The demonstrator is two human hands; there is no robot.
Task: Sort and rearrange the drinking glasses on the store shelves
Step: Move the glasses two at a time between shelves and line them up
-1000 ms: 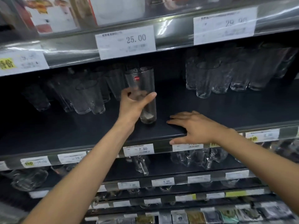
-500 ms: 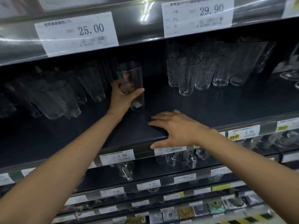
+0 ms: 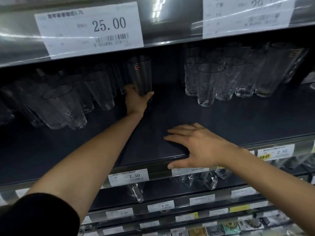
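Note:
My left hand reaches deep into the dark shelf and grips the lower part of a tall clear glass with a small red sticker near its rim. The glass stands upright just right of a group of tall clear glasses at the left. Another group of textured glasses stands at the right back. My right hand lies flat on the front edge of the shelf, fingers spread, holding nothing.
The shelf rail above carries a 25.00 price tag and another tag. A 7.50 label sits on the front rail. Lower shelves hold more glassware and small boxed items.
My left hand has carried the stickered glass farther back toward the left group. The view has moved closer to the shelf. My right hand stays flat on the shelf edge.

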